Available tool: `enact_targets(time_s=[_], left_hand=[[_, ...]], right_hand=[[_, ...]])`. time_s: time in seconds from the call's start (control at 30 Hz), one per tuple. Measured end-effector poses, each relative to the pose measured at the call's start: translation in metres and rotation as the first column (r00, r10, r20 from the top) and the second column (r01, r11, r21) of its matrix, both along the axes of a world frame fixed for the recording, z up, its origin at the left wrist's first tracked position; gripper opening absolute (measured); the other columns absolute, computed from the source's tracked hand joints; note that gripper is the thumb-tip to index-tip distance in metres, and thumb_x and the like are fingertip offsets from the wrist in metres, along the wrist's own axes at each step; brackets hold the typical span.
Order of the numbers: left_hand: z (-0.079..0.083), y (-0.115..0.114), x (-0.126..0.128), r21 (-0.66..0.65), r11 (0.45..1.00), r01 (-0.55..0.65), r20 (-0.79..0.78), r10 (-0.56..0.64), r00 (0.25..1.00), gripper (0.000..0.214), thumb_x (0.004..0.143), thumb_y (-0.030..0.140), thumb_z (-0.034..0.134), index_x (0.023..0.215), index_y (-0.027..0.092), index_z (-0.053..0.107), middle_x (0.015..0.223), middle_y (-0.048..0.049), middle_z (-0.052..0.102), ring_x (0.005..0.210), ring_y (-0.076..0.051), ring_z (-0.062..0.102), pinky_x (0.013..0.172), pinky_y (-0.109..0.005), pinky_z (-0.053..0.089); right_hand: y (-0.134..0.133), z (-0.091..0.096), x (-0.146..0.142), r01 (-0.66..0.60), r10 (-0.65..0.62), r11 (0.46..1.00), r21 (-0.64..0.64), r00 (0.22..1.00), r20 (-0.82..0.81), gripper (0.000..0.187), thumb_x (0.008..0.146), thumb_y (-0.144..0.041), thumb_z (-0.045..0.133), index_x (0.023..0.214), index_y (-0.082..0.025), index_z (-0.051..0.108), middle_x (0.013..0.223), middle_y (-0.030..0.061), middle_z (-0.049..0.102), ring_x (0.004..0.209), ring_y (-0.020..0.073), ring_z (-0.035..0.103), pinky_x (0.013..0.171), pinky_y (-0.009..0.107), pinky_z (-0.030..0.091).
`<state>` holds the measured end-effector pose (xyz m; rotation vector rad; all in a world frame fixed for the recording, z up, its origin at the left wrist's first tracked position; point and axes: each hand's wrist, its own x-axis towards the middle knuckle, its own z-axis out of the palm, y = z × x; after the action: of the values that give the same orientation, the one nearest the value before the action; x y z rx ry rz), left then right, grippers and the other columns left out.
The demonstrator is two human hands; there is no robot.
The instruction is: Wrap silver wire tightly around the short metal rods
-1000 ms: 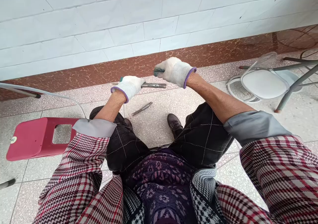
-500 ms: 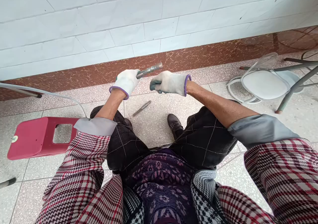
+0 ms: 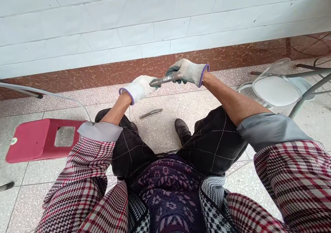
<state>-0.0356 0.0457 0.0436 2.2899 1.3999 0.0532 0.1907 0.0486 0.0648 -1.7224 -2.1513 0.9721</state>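
On the left of the frame, a red stool's (image 3: pixel 28 147) round sticker (image 3: pixel 13 141) is too small to read. Above centre, the left hand (image 3: pixel 142 88) closes round a grey rod (image 3: pixel 167 79), nearly level, rising slightly rightward; the right hand's (image 3: pixel 190 71) fingers curl at its right end, whether clasping I cannot tell.

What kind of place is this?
Perhaps a plain room or a covered porch; I can't tell which. It has a white tiled wall, a speckled tile floor and a white chair seat.
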Motion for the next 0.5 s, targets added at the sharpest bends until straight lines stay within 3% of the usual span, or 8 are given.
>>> enact_targets(time_s=[0.07, 0.17, 0.33, 0.5], left_hand=[[0.001, -0.001, 0.001, -0.041, 0.996, -0.079, 0.146, 0.084, 0.986, 0.038, 0.093, 0.032, 0.059, 0.122, 0.021, 0.080, 0.090, -0.0059, 0.074, 0.075, -0.017, 0.064, 0.067, -0.030, 0.048], [-0.002, 0.006, 0.001, -0.016, 0.989, -0.145, 0.166, 0.145, 0.975, 0.038, 0.096, 0.035, 0.054, 0.122, 0.020, 0.079, 0.089, -0.0065, 0.074, 0.070, -0.017, 0.062, 0.063, -0.030, 0.046], [-0.009, 0.023, -0.005, 0.187, 0.981, -0.057, -0.184, 0.092, 0.979, 0.034, 0.099, 0.032, 0.051, 0.115, 0.024, 0.080, 0.095, -0.0110, 0.077, 0.088, -0.027, 0.070, 0.075, -0.036, 0.049], [-0.008, 0.024, -0.009, 0.196, 0.980, 0.021, -0.438, 0.068, 0.896, 0.040, 0.100, 0.021, 0.050, 0.130, 0.024, 0.077, 0.102, -0.0148, 0.077, 0.101, -0.032, 0.073, 0.085, -0.040, 0.051]], right_hand=[[-0.005, -0.003, -0.004, 0.018, -0.020, 0.999, -0.030, 0.996, -0.089, 0.025, 0.094, -0.017, 0.060, 0.107, -0.013, 0.080, 0.085, 0.0080, 0.075, 0.062, 0.0144, 0.061, 0.048, 0.024, 0.044], [-0.016, -0.007, -0.015, -0.027, 0.024, 0.999, -0.018, 0.993, -0.120, 0.022, 0.093, -0.016, 0.061, 0.104, -0.013, 0.080, 0.084, 0.0071, 0.075, 0.064, 0.0141, 0.062, 0.053, 0.025, 0.048], [-0.029, -0.004, -0.028, -0.159, 0.158, 0.987, 0.028, 0.987, 0.024, 0.023, 0.093, -0.020, 0.062, 0.105, -0.015, 0.081, 0.083, 0.0049, 0.074, 0.064, 0.0147, 0.063, 0.059, 0.028, 0.047], [-0.027, 0.012, -0.018, -0.125, 0.110, 0.986, 0.106, 0.985, 0.132, 0.029, 0.094, -0.029, 0.061, 0.110, -0.017, 0.082, 0.085, 0.0052, 0.075, 0.075, 0.0204, 0.067, 0.065, 0.032, 0.047]])
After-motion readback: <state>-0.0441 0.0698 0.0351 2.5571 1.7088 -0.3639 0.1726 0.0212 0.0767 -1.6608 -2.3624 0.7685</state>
